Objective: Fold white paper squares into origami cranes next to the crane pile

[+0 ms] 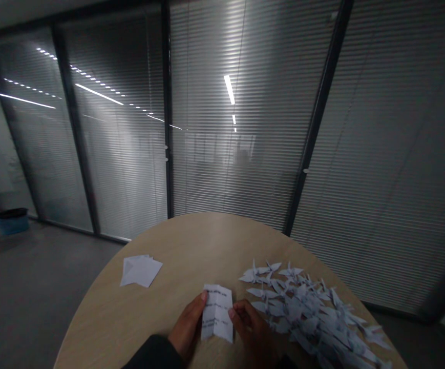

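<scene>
A small creased sheet of paper (217,312) with lines of dark print is held up between my two hands, near the front of the table. My left hand (188,324) pinches its left edge, thumb at the upper corner. On the other edge, the fingers of my right hand (250,324) are closed on the paper. Fold lines cross the sheet down the middle and sideways. Just right of my right hand lies a heap of folded paper cranes (310,307), several of them overlapping.
Loose white paper sheets (142,270) lie overlapped on the left of the round wooden table (207,230). Behind the table stands a glass partition with blinds (237,179) and dark frames. A blue bucket (11,221) is on the floor at far left.
</scene>
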Tool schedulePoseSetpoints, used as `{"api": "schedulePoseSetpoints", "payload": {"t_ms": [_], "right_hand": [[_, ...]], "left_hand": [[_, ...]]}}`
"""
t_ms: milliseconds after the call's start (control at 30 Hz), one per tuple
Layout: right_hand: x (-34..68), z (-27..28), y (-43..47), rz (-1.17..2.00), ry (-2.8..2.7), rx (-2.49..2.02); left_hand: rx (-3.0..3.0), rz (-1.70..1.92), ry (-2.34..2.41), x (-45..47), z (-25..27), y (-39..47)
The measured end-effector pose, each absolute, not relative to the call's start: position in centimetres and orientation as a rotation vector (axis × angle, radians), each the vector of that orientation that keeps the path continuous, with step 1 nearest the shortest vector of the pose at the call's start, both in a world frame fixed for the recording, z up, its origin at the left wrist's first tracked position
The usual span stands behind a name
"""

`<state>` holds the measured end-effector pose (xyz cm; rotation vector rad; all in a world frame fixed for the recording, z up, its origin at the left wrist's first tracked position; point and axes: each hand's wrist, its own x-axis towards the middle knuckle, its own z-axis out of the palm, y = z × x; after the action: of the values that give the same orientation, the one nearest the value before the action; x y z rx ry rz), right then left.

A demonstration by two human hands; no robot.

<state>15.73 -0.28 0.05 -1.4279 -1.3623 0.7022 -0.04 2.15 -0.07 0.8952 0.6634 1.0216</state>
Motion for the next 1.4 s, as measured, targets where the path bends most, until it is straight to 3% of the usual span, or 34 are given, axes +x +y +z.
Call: {"api": "schedulePoseSetpoints", "payload": {"t_ms": [633, 1400], "right_hand": [[16.5, -0.2, 0.1, 0.818, -1.271, -1.435], [16.7, -0.1, 0.2, 0.688, -1.26, -1.473]], "left_hand": [[0.786, 1.032, 0.63, 0.4, 1.9, 1.5], [0.922, 0.952, 0.608, 0.2, 0.5, 1.9]]}}
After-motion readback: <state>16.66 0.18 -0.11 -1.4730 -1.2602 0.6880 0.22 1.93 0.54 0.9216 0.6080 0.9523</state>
